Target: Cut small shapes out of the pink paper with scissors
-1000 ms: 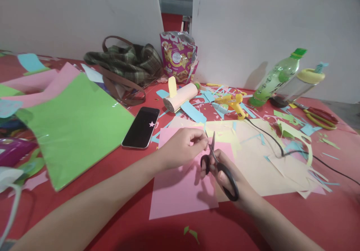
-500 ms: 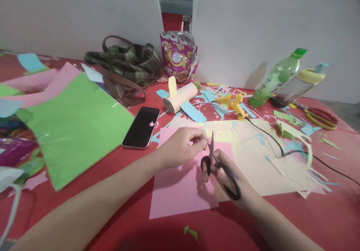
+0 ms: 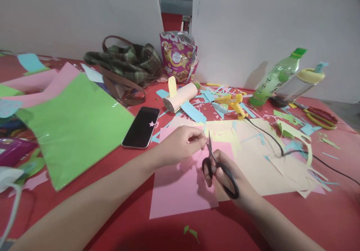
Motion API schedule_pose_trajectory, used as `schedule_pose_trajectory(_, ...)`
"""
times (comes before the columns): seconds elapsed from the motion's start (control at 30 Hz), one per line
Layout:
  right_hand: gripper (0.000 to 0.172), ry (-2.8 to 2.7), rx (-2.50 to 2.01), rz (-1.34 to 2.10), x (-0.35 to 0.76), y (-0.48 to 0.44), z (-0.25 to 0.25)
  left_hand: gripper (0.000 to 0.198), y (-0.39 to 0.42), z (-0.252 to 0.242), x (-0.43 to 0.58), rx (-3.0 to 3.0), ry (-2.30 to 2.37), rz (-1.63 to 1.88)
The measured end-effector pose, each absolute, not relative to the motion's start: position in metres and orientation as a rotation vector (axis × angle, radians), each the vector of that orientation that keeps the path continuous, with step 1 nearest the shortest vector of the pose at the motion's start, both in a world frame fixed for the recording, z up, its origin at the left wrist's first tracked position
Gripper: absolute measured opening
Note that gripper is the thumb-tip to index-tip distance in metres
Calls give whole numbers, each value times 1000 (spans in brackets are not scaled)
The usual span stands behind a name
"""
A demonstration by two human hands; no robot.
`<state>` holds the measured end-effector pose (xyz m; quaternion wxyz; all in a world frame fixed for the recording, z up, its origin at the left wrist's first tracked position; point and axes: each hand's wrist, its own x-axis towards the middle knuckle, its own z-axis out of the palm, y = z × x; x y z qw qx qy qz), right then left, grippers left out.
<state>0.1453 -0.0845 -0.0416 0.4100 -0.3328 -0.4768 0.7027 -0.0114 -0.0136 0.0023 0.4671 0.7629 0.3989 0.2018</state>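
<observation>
My right hand [image 3: 225,172] grips black-handled scissors [image 3: 211,157], thumb and fingers through the loops. The blades point up and away from me, close to the fingertips of my left hand [image 3: 185,142]. That hand is closed in a pinch; whatever is between its fingertips is too small to make out. Both hands are above a pink sheet of paper [image 3: 180,200], which overlaps a larger cream sheet [image 3: 253,176]. Left of my hands lies a black phone [image 3: 140,129] with a tiny pink paper star [image 3: 152,124] on its screen.
Behind my hands lies a paper-covered tube [image 3: 182,96] with blue and yellow flaps. A yellow glue gun [image 3: 232,103] trails a black cord across the cream sheet. Green card [image 3: 81,127], a plaid bag [image 3: 126,63], a snack bag [image 3: 178,58], a green bottle [image 3: 277,78] and pliers [image 3: 320,117] surround the work.
The scissors have tilted a little, and their tips have shifted slightly left, with the blades closer together. My left hand has barely moved.
</observation>
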Motion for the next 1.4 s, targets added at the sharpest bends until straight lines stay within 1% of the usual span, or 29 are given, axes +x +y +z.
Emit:
schedule_pose_trajectory(0.13, 25, -1182, -833, 1773, 146, -84, -44, 25, -13, 2, -13, 1837, 996, 452)
schedule_pose_trajectory(0.97, 26, -1147, -780, 1800, 144, -84, -41, 27, -11, 1, -15, 1780, 972, 440)
schedule_pose_trajectory(1.4, 25, -1118, -745, 1789, 145, -85, -44, 25, -15, 4, -10, 1609, 893, 507)
